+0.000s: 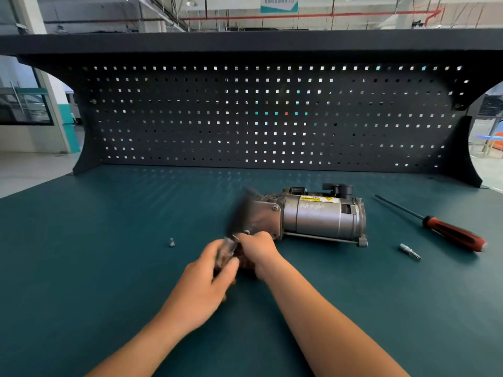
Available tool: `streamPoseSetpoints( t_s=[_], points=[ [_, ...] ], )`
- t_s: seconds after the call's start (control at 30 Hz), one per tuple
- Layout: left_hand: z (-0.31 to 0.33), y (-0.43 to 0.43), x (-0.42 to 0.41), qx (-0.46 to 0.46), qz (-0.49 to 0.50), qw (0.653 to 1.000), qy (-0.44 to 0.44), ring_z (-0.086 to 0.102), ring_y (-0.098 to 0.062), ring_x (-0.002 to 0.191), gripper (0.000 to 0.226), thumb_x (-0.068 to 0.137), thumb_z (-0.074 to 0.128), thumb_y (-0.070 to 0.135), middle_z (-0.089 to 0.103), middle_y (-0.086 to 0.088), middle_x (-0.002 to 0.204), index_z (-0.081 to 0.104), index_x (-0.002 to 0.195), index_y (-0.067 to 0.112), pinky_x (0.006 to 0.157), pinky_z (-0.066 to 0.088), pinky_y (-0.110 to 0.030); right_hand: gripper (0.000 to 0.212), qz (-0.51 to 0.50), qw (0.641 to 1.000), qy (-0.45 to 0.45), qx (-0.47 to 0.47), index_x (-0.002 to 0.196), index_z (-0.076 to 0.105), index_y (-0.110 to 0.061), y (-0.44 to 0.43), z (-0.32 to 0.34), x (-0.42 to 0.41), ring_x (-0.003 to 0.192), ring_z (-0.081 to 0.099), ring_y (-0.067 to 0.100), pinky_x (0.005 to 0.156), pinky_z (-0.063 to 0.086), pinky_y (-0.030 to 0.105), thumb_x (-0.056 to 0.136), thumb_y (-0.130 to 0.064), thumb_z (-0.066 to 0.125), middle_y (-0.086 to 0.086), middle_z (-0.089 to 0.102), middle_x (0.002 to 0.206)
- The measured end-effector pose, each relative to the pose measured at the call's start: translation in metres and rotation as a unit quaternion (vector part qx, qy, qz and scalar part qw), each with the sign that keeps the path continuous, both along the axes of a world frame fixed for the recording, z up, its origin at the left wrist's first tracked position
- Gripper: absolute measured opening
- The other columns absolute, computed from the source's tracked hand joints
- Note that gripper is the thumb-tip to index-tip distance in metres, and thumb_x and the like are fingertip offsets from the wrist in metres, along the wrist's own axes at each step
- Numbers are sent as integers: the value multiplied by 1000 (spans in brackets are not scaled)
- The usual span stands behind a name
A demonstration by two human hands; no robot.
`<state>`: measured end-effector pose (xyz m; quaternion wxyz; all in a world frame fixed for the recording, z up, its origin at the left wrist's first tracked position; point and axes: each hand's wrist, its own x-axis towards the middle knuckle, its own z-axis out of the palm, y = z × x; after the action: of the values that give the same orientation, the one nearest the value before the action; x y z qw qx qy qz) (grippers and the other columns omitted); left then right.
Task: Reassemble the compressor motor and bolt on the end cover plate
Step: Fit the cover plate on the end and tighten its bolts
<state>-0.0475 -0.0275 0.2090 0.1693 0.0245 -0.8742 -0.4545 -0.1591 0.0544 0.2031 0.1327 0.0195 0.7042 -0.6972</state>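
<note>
A grey compressor motor (315,217) lies on its side on the green bench top, its end cover plate (258,214) facing left toward me, with bolts seen at two of its corners. My left hand (211,270) holds a small blurred metal tool (227,250) just in front of the plate's lower edge. My right hand (258,250) is curled beside it, fingertips pinching the tool's tip close to the lower bolt. What lies between the fingers is blurred. A loose bolt (171,242) stands on the bench to the left.
A red-handled screwdriver (446,229) lies at the right, with a small silver bit (409,251) in front of it. A dark pegboard (272,115) walls off the back of the green bench (81,268).
</note>
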Motion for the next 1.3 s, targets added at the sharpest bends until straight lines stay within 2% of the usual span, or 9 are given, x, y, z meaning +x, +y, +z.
streamPoseSetpoints(
  t_s=[0.1,0.2,0.4,0.57,0.7,0.9,1.1,1.2,1.3],
  points=[
    [10,5,-3,483,-13,865,-138,46,-8,34,26,98,41,32,63,-3,55,57,96,12,36,41,-17,17,11,995,-54,-85,76,48,-5,-1,0,-1,40,53,17,37,44,21,90,-8,57,9,50,64],
    [15,1,-3,634,-10,757,-156,43,-4,31,20,94,50,22,54,-3,50,56,83,7,36,42,-15,18,29,994,-62,-79,78,48,-5,-1,2,0,31,54,13,34,43,18,92,-12,56,10,54,66],
    [0,-11,-4,17,-9,1000,-12,56,-10,58,27,90,54,10,59,4,66,50,98,35,59,47,-25,36,29,992,59,107,73,58,-2,6,-2,0,36,55,16,41,45,23,90,-33,58,5,59,49],
    [-12,-8,0,-323,-29,945,33,58,-16,96,39,92,47,28,53,12,101,34,126,41,78,45,-31,39,5,963,130,235,59,53,-7,6,-4,-5,59,50,19,64,46,31,84,-36,63,4,52,57],
    [-1,-1,-3,37,-2,999,-24,58,-5,52,33,92,56,31,65,9,82,49,123,22,54,44,-14,21,4,984,86,155,79,60,-3,1,-5,-6,72,54,22,60,45,27,87,-22,58,13,62,81],
    [25,-6,-6,669,6,731,-132,53,-7,33,36,95,51,27,64,-12,57,52,71,0,34,46,-16,16,8,999,-11,-34,81,51,-4,-5,-3,-2,41,54,18,39,42,20,92,-15,51,14,59,73],
    [8,-11,-10,88,4,996,-32,53,-6,44,7,93,54,14,62,3,59,59,97,18,47,42,-15,32,20,999,23,16,78,58,2,1,-1,5,32,51,12,34,37,14,94,-24,50,8,56,56],
    [-3,-11,-8,-262,-8,964,29,60,-10,87,36,87,56,20,65,11,95,52,121,33,71,44,-22,38,-5,990,81,117,64,56,-3,3,-3,0,54,51,18,54,40,20,88,-32,61,2,51,57],
    [-5,-9,-4,-227,15,973,37,61,-14,91,41,87,58,25,63,11,98,49,126,35,75,47,-28,35,13,993,52,103,59,49,-5,-1,-2,0,45,52,19,48,41,22,89,-21,56,8,57,53]
  ],
)
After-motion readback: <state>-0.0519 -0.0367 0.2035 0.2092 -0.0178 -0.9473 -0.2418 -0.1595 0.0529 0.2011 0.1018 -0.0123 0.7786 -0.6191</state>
